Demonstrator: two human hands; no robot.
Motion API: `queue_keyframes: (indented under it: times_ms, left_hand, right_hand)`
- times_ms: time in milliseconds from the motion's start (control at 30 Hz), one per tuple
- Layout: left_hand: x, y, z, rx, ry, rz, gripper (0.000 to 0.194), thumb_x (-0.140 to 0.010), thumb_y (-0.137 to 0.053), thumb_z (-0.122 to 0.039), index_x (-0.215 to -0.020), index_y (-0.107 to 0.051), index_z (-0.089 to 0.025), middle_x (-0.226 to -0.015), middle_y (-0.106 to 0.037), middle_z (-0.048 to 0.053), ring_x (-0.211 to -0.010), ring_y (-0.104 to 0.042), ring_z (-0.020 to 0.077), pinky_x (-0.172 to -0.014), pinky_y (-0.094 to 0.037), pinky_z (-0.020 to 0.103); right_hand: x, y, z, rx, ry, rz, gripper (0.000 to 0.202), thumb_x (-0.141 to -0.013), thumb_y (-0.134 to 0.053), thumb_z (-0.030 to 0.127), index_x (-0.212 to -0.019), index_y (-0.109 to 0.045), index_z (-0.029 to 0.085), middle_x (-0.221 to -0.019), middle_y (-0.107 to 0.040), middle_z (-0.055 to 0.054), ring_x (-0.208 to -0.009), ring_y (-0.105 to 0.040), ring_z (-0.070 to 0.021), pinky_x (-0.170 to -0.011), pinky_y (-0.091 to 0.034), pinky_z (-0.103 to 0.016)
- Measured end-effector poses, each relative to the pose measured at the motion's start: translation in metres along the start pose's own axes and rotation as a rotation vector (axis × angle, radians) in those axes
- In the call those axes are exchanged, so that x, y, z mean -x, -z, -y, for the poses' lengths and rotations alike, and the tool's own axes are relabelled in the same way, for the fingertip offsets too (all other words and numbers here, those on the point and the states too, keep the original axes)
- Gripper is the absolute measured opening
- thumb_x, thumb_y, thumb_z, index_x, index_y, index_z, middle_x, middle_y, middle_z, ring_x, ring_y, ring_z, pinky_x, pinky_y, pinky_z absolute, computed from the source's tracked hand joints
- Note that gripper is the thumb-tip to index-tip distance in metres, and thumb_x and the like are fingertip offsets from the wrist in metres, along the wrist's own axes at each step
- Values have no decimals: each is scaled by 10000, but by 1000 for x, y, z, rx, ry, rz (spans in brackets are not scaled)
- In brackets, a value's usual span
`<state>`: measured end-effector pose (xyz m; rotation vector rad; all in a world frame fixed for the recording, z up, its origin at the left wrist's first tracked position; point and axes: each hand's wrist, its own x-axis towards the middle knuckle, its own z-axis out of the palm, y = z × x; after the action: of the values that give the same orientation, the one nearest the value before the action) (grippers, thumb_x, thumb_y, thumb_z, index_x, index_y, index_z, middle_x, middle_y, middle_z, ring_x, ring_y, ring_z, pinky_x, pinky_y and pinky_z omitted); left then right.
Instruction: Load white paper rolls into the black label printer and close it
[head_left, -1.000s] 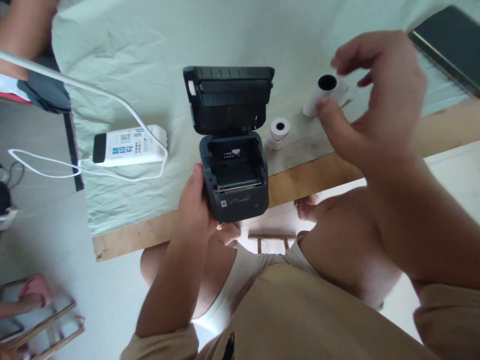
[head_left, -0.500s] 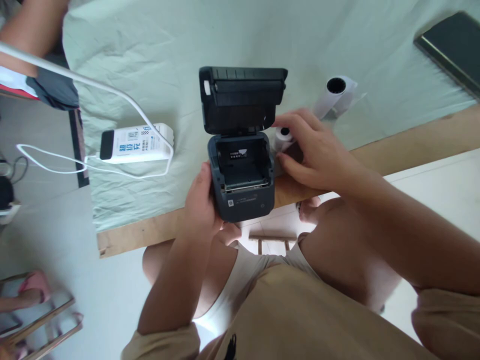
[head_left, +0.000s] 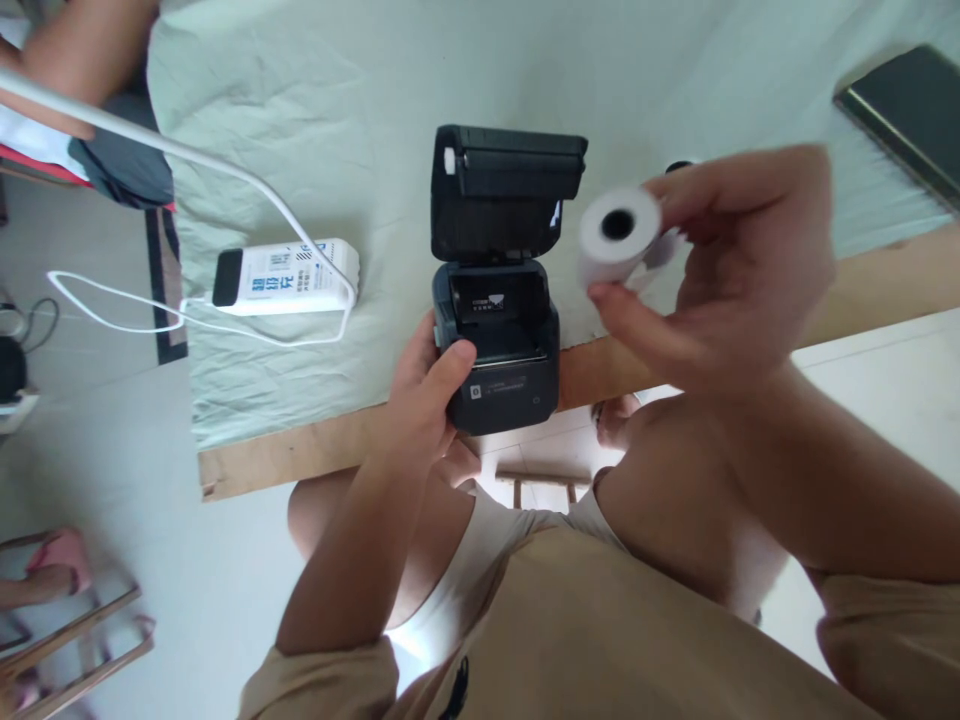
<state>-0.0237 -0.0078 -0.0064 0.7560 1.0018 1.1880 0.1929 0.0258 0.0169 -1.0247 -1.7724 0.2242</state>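
Observation:
A dark label printer [head_left: 504,345] sits at the table's front edge with its lid [head_left: 506,190] raised and its paper bay bare. My left hand [head_left: 427,385] grips the printer's left side, the thumb over its front rim. In my right hand [head_left: 735,260], a white paper roll [head_left: 616,235] with a dark core is pinched between thumb and fingers. It hangs in the air to the right of the lid, its round end facing me, a loose paper tail beside it. Behind that hand, the second roll [head_left: 679,166] shows only its dark core end.
A white power bank [head_left: 289,278] with a white cable [head_left: 240,185] lies on the pale green cloth [head_left: 360,90] to the left. A dark flat object [head_left: 911,115] lies far right. Another person's arm [head_left: 82,60] is at the upper left. A wooden table edge [head_left: 300,450] runs along the front.
My right hand has lifted the small paper roll from beside the printer, up and to the right. My left thumb has moved onto the printer's front rim. The printer appears slightly further right.

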Motion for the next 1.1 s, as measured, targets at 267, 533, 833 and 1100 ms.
queue_keyframes:
  times_ms: [267,533,833,1100]
  left_hand:
    - [-1,1,-2,-23,33,38,435,-819,-820,-455,-1138,-698,-187,-992,-802,63,-1028,-782,263,-822,-661,332]
    - [-1,-2,-1,4,20,16,499,-805,-790,-570,-1125,-685,-203,-1028,-782,66,-1102,-748,279,-849,-644,336]
    - [2,5,-1,-115,-10,17,550,-728,-886,-258,-1209,-621,-217,-1092,-773,44,-921,-765,207,-720,-613,236]
    - [-1,11,0,-160,-7,20,745,-590,-940,-218,-1249,-593,-198,-1113,-748,68,-950,-750,227,-760,-639,270]
  right_hand:
    - [-3,-28,6,170,226,165,162,-847,-668,96,-865,-612,246,-1025,-811,68,-881,-767,-164,-749,-458,-344]
    - [-1,-23,13,70,310,157,191,-811,-639,59,-831,-583,241,-897,-780,51,-796,-692,-160,-713,-432,-352]
    - [3,-20,5,-74,193,55,105,-972,-575,304,-1058,-619,263,-1015,-735,-40,-981,-702,-219,-795,-533,-399]
    - [3,-19,-6,-226,-140,61,477,-1011,-410,634,-1383,-429,336,-1332,-632,-69,-1267,-635,-266,-1022,-527,-457]
